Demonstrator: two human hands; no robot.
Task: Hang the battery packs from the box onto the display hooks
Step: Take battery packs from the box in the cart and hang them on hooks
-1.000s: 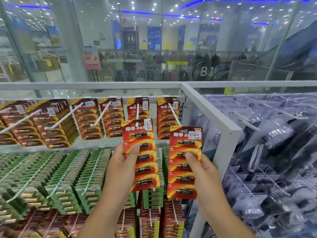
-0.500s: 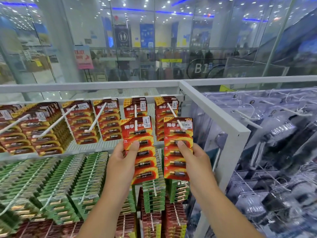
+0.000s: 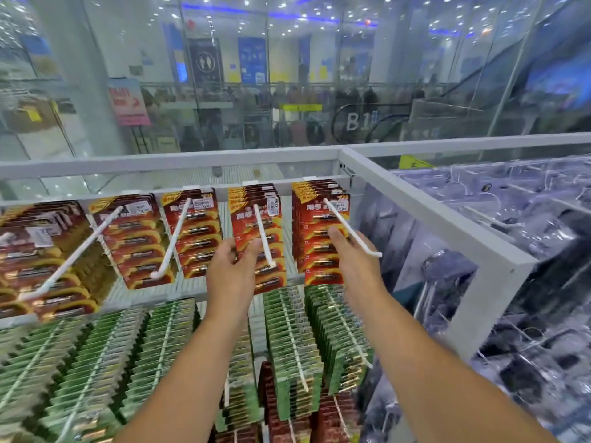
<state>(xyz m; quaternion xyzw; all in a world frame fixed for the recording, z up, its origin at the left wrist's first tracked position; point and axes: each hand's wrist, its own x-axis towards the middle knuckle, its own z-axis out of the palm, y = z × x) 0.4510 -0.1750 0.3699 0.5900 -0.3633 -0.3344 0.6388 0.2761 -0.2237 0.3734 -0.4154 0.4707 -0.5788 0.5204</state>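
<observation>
Both hands at the top row of red battery packs, head view.
The left hand (image 3: 231, 270) pinches the front red pack (image 3: 259, 235) hanging on its hook (image 3: 264, 238); the right hand (image 3: 355, 263) touches the neighbouring pack (image 3: 323, 241) on the right hook (image 3: 351, 231), though its grip is unclear. Both packs have slid back along the hooks since half a second ago.

White rack frame (image 3: 447, 215) in middle. Green card packs (image 3: 287, 340) hang below it. Clear plastic bags (image 3: 518, 199) to its right. Pink sign (image 3: 129, 102) far behind, left.
</observation>
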